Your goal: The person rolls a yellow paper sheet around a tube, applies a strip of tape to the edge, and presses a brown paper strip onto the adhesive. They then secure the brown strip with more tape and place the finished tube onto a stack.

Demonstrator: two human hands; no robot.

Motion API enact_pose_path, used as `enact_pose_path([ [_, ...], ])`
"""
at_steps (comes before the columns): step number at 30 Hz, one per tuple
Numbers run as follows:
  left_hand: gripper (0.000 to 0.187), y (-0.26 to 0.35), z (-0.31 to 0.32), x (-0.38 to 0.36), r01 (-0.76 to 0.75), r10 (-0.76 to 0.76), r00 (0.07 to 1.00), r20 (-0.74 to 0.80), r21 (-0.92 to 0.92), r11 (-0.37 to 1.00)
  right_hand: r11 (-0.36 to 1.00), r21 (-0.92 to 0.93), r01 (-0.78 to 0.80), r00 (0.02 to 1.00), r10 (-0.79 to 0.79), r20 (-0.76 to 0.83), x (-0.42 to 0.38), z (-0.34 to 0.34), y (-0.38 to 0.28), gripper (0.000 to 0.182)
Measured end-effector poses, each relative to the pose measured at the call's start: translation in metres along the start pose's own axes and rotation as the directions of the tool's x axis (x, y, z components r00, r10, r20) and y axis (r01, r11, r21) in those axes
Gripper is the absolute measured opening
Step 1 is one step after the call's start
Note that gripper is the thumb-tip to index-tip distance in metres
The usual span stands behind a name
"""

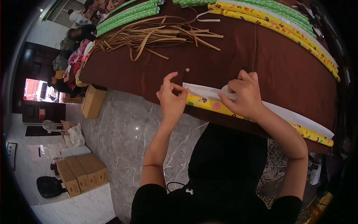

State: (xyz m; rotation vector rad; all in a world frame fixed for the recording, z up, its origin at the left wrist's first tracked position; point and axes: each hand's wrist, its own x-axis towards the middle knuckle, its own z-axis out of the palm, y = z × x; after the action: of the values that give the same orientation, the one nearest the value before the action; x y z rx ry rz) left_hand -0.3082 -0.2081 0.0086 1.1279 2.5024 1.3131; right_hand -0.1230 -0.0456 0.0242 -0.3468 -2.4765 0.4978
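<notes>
A yellow patterned paper roll (214, 106) with a white inner flap lies along the near edge of the brown cloth-covered table (231, 59). My left hand (172, 98) is at the roll's left end, thumb and index finger pinched at its edge, with the other fingers raised and curled. Over the middle of the roll, my right hand (244, 95) has its fingers curled round a whitish round object (228, 92), partly hidden by the fingers; it looks like a tape roll. What the left fingertips pinch is too small to tell.
Brown flat strips (149, 35) lie in a pile at the back left, near green rolls (130, 18). More yellow rolls (276, 28) lie at the back right. Cardboard boxes (80, 171) stand on the floor at left. Several people sit at the table's far left.
</notes>
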Motion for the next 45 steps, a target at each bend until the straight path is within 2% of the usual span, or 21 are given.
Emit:
enact_pose_path([
  [2,0.057,-0.002,0.000,0.003,-0.013,0.013,1.000,0.011,0.018,1.000,1.000,-0.024,0.005,0.999,-0.006,-0.036,0.000,0.003,0.000,0.033],
  [4,0.056,0.003,-0.001,0.005,-0.017,0.014,1.000,0.022,0.144,0.989,0.989,-0.137,0.055,0.994,-0.068,-0.091,0.000,0.004,-0.001,0.031],
  [8,0.054,0.001,-0.005,0.011,-0.032,0.027,0.999,0.044,0.127,0.991,0.984,-0.158,0.084,0.988,-0.102,-0.113,0.000,0.005,-0.002,0.029],
  [10,0.054,-0.002,-0.005,0.014,0.029,-0.035,0.995,0.098,0.059,0.998,0.980,-0.177,0.087,0.987,-0.109,-0.121,0.000,0.005,-0.002,0.028],
  [13,0.054,-0.001,-0.005,0.017,-0.004,-0.007,0.996,0.091,0.118,0.993,0.976,-0.190,0.102,0.978,-0.134,-0.160,-0.001,0.009,-0.003,0.028],
  [17,0.053,-0.004,-0.004,0.022,0.059,-0.069,0.991,0.111,0.090,0.994,0.975,-0.196,0.108,0.978,-0.139,-0.155,-0.001,0.012,-0.002,0.027],
  [19,0.049,-0.009,-0.001,0.023,-0.055,0.051,0.997,0.054,0.079,0.995,0.974,-0.201,0.106,0.983,-0.133,-0.128,-0.002,0.014,-0.001,0.026],
  [23,0.048,-0.009,0.000,0.023,-0.082,0.075,0.995,0.069,0.113,0.990,0.970,-0.231,0.083,0.985,-0.115,-0.131,-0.002,0.014,0.000,0.027],
  [25,0.050,-0.006,-0.002,0.023,0.068,-0.084,0.986,0.143,0.110,0.992,0.971,-0.229,0.067,0.991,-0.092,-0.101,-0.002,0.014,0.000,0.028],
  [37,0.050,-0.005,0.000,0.026,0.079,-0.099,0.985,0.144,0.136,0.988,0.971,-0.239,-0.015,1.000,0.009,-0.027,0.000,0.016,0.000,0.027],
  [45,0.048,-0.004,-0.001,0.028,0.077,-0.099,0.982,0.161,0.137,0.988,0.965,-0.262,-0.022,1.000,0.018,-0.016,0.003,0.015,-0.001,0.026],
])
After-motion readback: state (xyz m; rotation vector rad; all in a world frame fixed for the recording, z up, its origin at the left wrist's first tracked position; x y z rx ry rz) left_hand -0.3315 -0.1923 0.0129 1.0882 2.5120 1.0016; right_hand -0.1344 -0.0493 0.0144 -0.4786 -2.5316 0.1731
